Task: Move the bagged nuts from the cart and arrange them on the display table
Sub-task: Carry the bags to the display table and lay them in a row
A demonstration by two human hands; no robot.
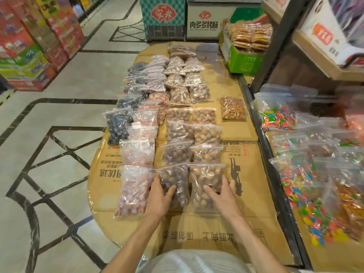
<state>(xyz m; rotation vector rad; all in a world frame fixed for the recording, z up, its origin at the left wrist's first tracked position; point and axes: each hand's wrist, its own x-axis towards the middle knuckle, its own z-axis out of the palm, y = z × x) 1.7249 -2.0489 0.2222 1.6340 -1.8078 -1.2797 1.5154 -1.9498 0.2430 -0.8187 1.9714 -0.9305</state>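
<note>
Leftmost, stacked cartons (29, 46) in red and green line the tiled floor (65, 115) beside the cardboard-covered surface (246, 194). On that surface, rows of clear zip bags run away from the viewer: a column of dark, almost black contents (118, 125) on the left edge, then a column of pale reddish nuts whose nearest bag (134, 190) lies closest to the person.

Next comes the left hand (160, 196), its fingers (170, 191) spread and lying flat over the near end of a bag of dark brown nuts (175, 182), thumb along the bag's left side; the fingers look relaxed rather than curled round it. Just beside that, touching edge to edge, lies a bag of lighter brown nuts (204, 182), and the right hand (220, 191) rests on its lower right part with fingers straight, pressing down on the plastic. Both bags sit at the near end of the two middle columns, flat on the cardboard.

Further right, a single bag of orange-brown nuts (233, 108) lies apart from the rows. Behind it stands a green box (244, 60) piled with packaged snacks. At far right, past a dark metal rail (275, 174), bags of multicoloured candy (307, 184) lie heaped, partly blurred.
</note>
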